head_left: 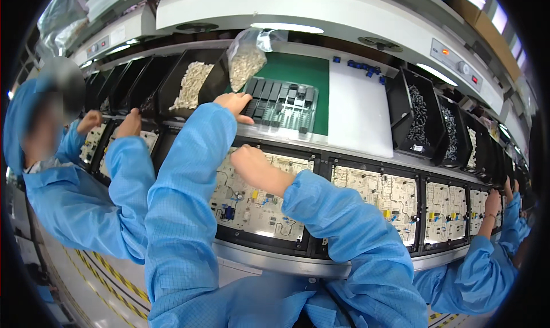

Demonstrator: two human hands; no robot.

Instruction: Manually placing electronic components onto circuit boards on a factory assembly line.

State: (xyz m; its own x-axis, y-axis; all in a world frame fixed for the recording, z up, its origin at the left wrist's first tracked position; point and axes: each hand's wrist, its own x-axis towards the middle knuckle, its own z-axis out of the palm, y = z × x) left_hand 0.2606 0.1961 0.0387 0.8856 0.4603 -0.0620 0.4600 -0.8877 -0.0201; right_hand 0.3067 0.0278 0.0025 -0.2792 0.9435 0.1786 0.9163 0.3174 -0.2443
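My left hand (234, 104) is at the left edge of a clear plastic tray (298, 123), its thumb and forefinger apart. Rows of black block-shaped components (268, 92) fill part of that tray, and bare slots show toward its lower right. Over the upper left of a pale circuit board (260, 213) is my right hand (252, 166), its fingers curled down toward the surface. The fingertips are hidden, so what they hold, if anything, cannot be seen. The board lies in a black frame and carries a dark blue part (228, 213) and a yellow part.
Behind my left hand are a bag of beige parts (246, 61) and a black bin of them (193, 84). Blue parts (366, 68) lie by a white sheet (358, 110). Bins of dark parts (418, 118) stand right. More framed boards (378, 196) line the bench; co-workers (74, 184) work alongside.
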